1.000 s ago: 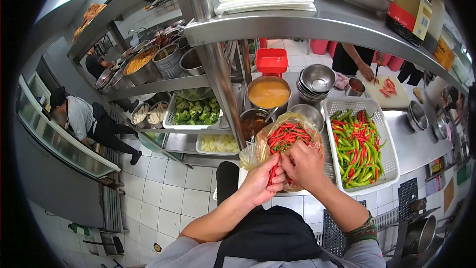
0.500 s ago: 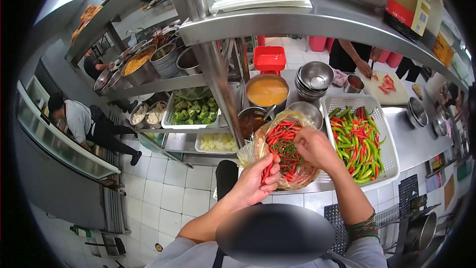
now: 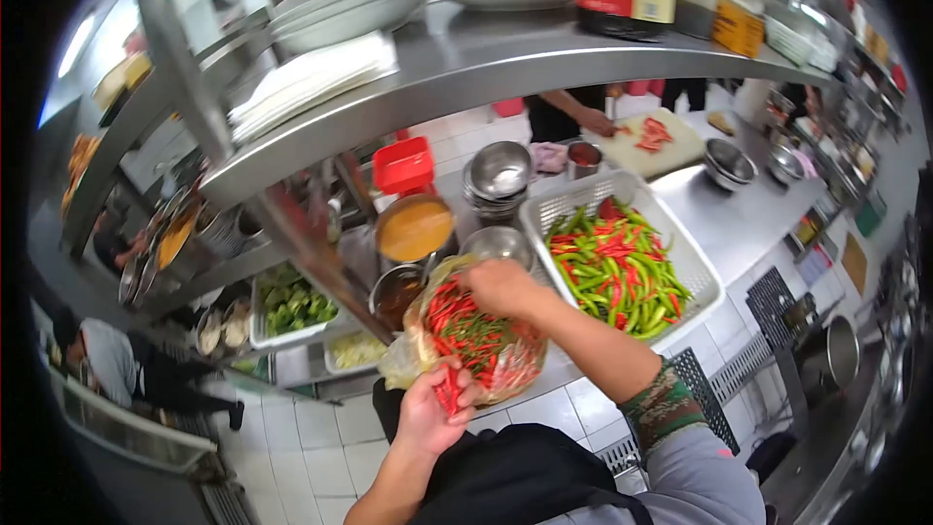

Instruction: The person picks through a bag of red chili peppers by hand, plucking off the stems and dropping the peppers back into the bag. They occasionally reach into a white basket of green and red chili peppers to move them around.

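Note:
A clear plastic bag (image 3: pixel 510 374) full of small red chilies (image 3: pixel 471 331) with green stems stands open in front of me. My left hand (image 3: pixel 435 408) is at the bag's near left edge, its fingers wrapped round a few red chilies (image 3: pixel 448 393). Over the far side of the bag, my right hand (image 3: pixel 498 287) is closed with the fingertips among the chilies; what they hold is hidden. To the right, a white basket (image 3: pixel 704 284) holds larger green and red peppers (image 3: pixel 622 267).
Behind the bag are a pot of orange liquid (image 3: pixel 415 229), stacked metal bowls (image 3: pixel 501 171) and a red container (image 3: pixel 403 165). A metal shelf (image 3: pixel 466 74) crosses above. A co-worker's hand (image 3: pixel 593 121) is at a cutting board (image 3: pixel 671 157); another person (image 3: pixel 109 360) stands far left.
The view has shifted, so the counter now appears further left. My right hand has moved from above the bag to its far edge, fingertips down at the chilies. My left hand still holds chilies.

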